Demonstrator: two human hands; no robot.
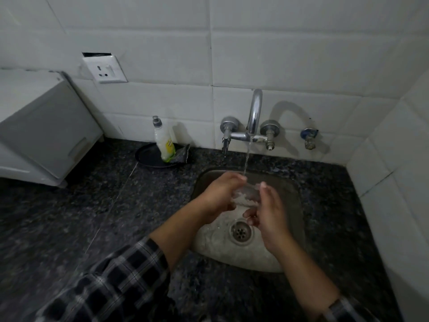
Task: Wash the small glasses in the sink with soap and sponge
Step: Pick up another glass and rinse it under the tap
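A small clear glass [246,194] lies on its side between both hands, above the steel sink [294,196]. My left hand [220,194] grips it from the left and my right hand [269,210] holds its right end, fingers curled under. Water streams from the chrome tap [254,115] onto the glass. A soap bottle [165,142] stands on a dark plate [148,159] at the back left, with a dark scrub pad [182,155] beside it. The glass looks blurred and foamy.
Dark granite counter [104,217] surrounds the sink. A white appliance [41,131] sits at the far left. White tiled walls rise behind and to the right. The sink drain [240,232] lies below the hands. A small valve [308,138] sticks out right of the tap.
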